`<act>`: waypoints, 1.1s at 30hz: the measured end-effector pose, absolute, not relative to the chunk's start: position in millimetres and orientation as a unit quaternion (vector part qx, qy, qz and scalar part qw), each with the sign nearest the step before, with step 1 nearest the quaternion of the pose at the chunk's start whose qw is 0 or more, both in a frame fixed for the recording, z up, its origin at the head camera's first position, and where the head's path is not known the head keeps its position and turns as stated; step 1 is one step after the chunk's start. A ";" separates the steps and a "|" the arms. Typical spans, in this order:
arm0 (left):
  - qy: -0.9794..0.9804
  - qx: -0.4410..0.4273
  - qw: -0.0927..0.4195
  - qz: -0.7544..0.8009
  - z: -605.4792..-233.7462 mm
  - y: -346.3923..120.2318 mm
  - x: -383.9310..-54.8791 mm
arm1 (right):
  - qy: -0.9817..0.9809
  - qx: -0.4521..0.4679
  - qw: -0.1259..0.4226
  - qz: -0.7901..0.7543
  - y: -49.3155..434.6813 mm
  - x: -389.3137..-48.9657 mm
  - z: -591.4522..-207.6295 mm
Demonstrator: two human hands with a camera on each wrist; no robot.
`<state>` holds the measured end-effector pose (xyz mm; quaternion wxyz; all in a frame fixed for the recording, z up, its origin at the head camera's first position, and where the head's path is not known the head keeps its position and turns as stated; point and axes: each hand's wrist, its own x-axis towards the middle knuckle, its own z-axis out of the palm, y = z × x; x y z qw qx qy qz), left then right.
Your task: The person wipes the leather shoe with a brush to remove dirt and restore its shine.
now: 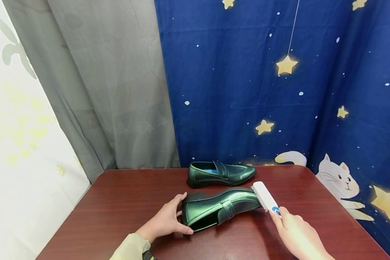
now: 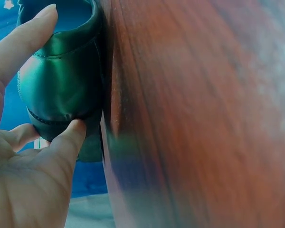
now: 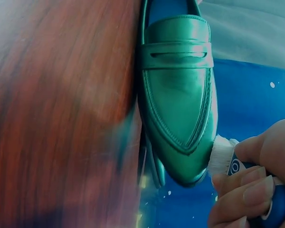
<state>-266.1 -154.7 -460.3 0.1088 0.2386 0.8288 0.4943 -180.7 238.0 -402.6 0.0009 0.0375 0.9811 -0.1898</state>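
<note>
A dark green loafer (image 1: 208, 206) lies tilted on its side on the table, its opening toward me and its toe pointing right. My left hand (image 1: 165, 221) grips the heel end, thumb at the opening's rim and other fingers behind the heel. In my right hand (image 1: 299, 233) is a white-bristled brush (image 1: 267, 196), held by its handle. The bristles (image 3: 220, 156) touch the side of the toe in the right wrist view. From the left wrist, the heel (image 2: 61, 92) shows between thumb and fingers.
The matching loafer (image 1: 235, 174) stands upright behind, toe to the right, near the far edge of the reddish-brown table (image 1: 126, 195). A grey curtain (image 1: 117, 83) and a blue starry curtain (image 1: 234, 94) hang beyond the table.
</note>
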 end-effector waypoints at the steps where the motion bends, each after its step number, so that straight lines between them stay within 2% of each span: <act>1: 0.829 0.239 0.108 0.494 -460.5 -154.7 -266.1 | 0.981 0.036 0.000 -0.189 236.2 -181.2 -401.7; 11: 0.829 0.236 0.110 0.494 -458.3 -153.7 -265.3 | 0.981 0.021 -0.031 -0.190 225.6 -182.2 -398.3; 33: 0.832 0.233 0.113 0.491 -458.0 -153.4 -265.5 | 0.985 -0.021 -0.043 -0.166 174.2 -192.4 -387.1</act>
